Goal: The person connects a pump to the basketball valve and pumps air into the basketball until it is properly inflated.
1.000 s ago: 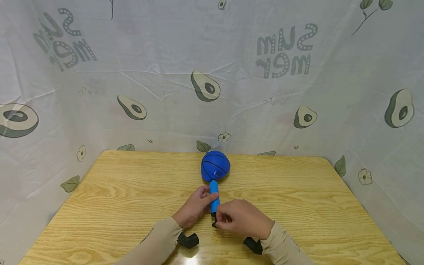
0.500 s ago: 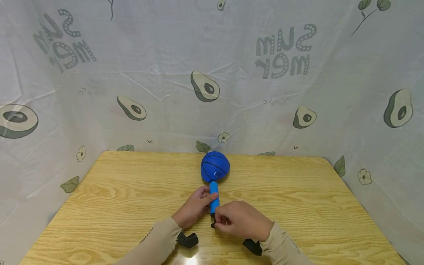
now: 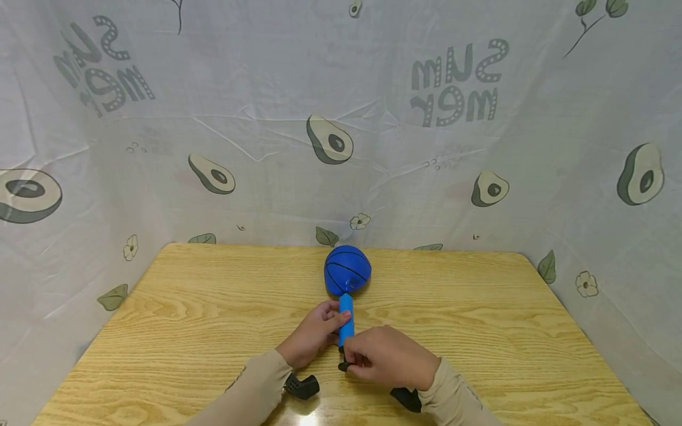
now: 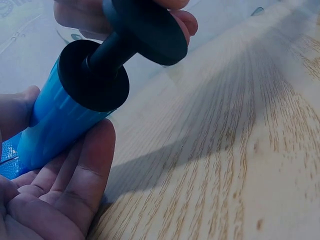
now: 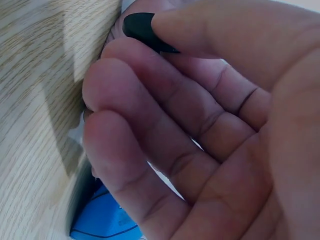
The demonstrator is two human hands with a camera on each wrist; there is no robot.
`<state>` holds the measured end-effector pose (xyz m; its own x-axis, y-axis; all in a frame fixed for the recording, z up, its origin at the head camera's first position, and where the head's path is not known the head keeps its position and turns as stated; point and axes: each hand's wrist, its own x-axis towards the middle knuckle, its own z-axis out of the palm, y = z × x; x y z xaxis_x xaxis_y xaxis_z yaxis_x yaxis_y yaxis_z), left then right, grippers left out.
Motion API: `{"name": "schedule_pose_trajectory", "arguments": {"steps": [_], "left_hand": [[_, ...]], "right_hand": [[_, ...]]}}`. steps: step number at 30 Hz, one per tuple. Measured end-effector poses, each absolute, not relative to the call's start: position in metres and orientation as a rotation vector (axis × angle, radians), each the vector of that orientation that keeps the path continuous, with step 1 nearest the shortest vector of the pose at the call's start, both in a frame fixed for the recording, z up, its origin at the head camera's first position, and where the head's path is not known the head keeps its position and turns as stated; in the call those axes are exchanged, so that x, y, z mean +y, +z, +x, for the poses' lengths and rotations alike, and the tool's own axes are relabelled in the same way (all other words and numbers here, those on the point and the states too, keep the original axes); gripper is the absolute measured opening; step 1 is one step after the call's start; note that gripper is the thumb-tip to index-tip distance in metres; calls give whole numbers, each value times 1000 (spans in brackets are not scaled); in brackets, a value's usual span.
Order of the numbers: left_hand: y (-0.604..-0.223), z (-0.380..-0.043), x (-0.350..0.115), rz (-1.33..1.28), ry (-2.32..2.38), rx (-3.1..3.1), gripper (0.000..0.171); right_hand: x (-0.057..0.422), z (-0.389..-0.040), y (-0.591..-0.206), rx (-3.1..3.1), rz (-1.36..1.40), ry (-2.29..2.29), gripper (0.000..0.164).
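A blue ball (image 3: 347,269) with black lines, its outline a bit misshapen, lies on the wooden table (image 3: 240,296) toward the back. Pointing at its near side is a light-blue hand pump (image 3: 346,319); the join between the two is too small to make out. My left hand (image 3: 314,331) grips the pump's barrel, thumb on top. With thumb and curled fingers, my right hand (image 3: 391,358) pinches the black disc-shaped handle (image 4: 150,30) at the near end. Part of the black rod (image 4: 110,55) shows between barrel and handle. In the right wrist view the fingers hide most of the pump.
A pale cloth (image 3: 256,100) printed with avocados hangs behind the table and along both sides. Black wrist devices (image 3: 302,386) sit below both wrists, at the sleeve cuffs.
The ball, the pump and my right hand have shifted very slightly toward me. Both hands keep the same hold, and the handle stands out from the barrel about as before.
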<state>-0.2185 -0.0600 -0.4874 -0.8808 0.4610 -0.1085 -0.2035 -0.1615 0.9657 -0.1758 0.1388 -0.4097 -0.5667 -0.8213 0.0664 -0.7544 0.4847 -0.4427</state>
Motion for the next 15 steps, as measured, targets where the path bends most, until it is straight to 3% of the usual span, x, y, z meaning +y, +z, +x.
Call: {"name": "schedule_pose_trajectory", "arguments": {"steps": [15], "left_hand": [[-487, -219, -61, 238, 2124, 1662, 52]], "right_hand": [[130, -163, -401, 2461, -1525, -595, 20]]}}
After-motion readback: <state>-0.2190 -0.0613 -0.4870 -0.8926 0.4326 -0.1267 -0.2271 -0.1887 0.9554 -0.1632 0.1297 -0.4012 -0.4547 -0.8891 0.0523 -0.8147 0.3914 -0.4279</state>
